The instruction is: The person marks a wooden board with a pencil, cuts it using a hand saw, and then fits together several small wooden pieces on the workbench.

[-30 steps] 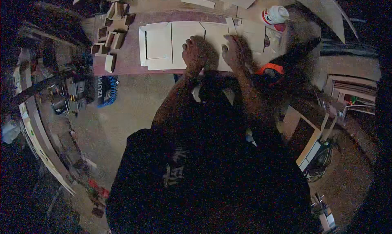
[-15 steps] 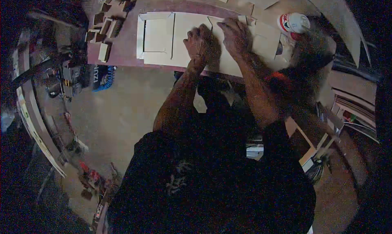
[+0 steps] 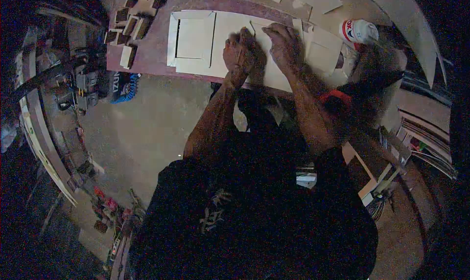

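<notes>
Pale board (image 3: pixel 223 25) flat on the surface (image 3: pixel 164 35). My left hand (image 3: pixel 240 52) curls over the board's middle, right hand (image 3: pixel 287 47) beside it, fingers bent, probably to steady it. Whether either grip is clamped on anything, I cannot tell. Blocks (image 3: pixel 141 28) left of board, bottle (image 3: pixel 360 31) off its right end, presumably leaving working room.

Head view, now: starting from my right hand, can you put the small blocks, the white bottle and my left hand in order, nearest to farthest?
From your right hand:
1. Left hand, just to its left, at the same pale panel.
2. White bottle, off to the right.
3. Small blocks, far over on the left.
</notes>
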{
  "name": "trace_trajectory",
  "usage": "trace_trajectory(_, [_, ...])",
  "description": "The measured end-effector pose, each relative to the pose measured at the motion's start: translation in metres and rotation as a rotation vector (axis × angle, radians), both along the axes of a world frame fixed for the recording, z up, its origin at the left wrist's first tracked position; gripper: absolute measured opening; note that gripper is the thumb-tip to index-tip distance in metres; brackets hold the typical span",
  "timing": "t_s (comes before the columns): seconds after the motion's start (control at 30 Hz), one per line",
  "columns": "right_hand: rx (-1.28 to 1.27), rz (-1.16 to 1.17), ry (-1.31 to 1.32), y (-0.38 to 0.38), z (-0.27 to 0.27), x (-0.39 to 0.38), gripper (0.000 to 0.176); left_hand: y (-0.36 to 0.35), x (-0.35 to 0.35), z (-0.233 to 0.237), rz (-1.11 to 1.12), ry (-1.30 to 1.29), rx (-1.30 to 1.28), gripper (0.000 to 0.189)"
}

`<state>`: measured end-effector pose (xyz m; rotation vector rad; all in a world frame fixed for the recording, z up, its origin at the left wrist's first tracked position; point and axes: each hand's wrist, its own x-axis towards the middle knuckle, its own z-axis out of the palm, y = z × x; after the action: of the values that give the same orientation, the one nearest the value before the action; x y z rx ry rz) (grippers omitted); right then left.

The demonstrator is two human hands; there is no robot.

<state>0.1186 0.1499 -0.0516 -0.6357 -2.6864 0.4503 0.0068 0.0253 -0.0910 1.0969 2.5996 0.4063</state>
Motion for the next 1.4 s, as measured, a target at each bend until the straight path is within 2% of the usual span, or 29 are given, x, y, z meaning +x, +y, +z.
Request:
trace_trajectory(0.07, [0.033,0.0,-0.024,-0.002,0.007,0.001,0.044,-0.005,0.0,-0.004,-0.021,0.022,0.061,0.069])
trace_trajectory(0.17, [0.085,-0.02,0.032,0.0,-0.004,-0.001,0.032,-0.005,0.002,0.001,-0.011,0.029,0.111,0.067])
trace_trajectory(0.27, [0.095,-0.031,0.052,-0.003,-0.005,-0.002,0.031,0.0,0.003,0.015,0.016,-0.008,0.098,0.065])
trace_trajectory(0.37, [0.026,-0.032,0.005,-0.004,-0.006,0.001,0.041,0.0,0.003,0.016,0.019,-0.023,0.105,0.063])
trace_trajectory(0.5, [0.028,-0.023,0.106,-0.003,-0.013,0.001,0.038,-0.001,0.003,0.008,0.013,-0.021,0.127,0.063])
trace_trajectory(0.6, [0.042,-0.034,0.137,-0.003,-0.018,0.001,0.038,-0.003,0.003,-0.002,-0.059,0.096,0.199,0.067])
trace_trajectory(0.67, [0.057,-0.036,0.158,-0.004,-0.016,0.001,0.039,0.001,0.003,0.001,-0.027,0.001,0.124,0.07])
trace_trajectory(0.7, [0.065,-0.055,0.142,-0.006,-0.012,0.0,0.034,0.001,0.003,0.002,-0.012,-0.047,0.085,0.072])
trace_trajectory(0.77, [0.08,-0.09,0.11,-0.008,-0.002,-0.002,0.026,0.0,0.004,0.006,-0.017,0.052,0.214,0.06])
trace_trajectory(0.87, [-0.052,-0.073,-0.069,-0.007,0.002,0.0,0.042,-0.003,0.003,0.005,-0.036,0.089,0.277,0.057])
trace_trajectory(0.97, [0.02,-0.126,0.076,-0.008,-0.028,0.001,0.041,-0.005,-0.006,0.001,-0.107,-0.016,0.131,0.07])
trace_trajectory(1.0, [0.004,-0.15,0.068,-0.012,-0.02,0.005,0.039,-0.006,-0.007,-0.001,-0.138,-0.068,0.056,0.077])
trace_trajectory(1.07, [-0.025,-0.196,0.057,-0.021,0.006,0.013,0.037,-0.003,-0.009,0.005,-0.101,-0.081,0.082,0.074])
trace_trajectory(1.17, [-0.137,-0.315,-0.001,-0.049,0.007,0.027,0.034,-0.004,-0.009,0.005,-0.123,0.006,0.186,0.071])
trace_trajectory(1.2, [-0.234,-0.344,-0.019,-0.059,0.004,0.031,0.031,-0.004,-0.008,0.006,-0.145,0.053,0.233,0.07])
trace_trajectory(1.27, [-0.427,-0.403,-0.048,-0.079,0.002,0.033,0.027,-0.004,-0.007,0.023,-0.162,-0.038,0.239,0.068])
trace_trajectory(1.3, [-0.245,-0.282,0.072,-0.086,0.019,0.032,0.019,-0.004,-0.008,0.025,-0.172,-0.043,0.246,0.064])
trace_trajectory(1.37, [-0.316,-0.234,-0.043,-0.104,0.059,0.032,0.018,-0.004,-0.012,0.017,-0.191,-0.013,0.267,0.054])
trace_trajectory(1.4, [-0.439,-0.256,-0.034,-0.109,0.053,0.031,0.018,-0.002,-0.014,0.013,-0.198,0.023,0.281,0.048])
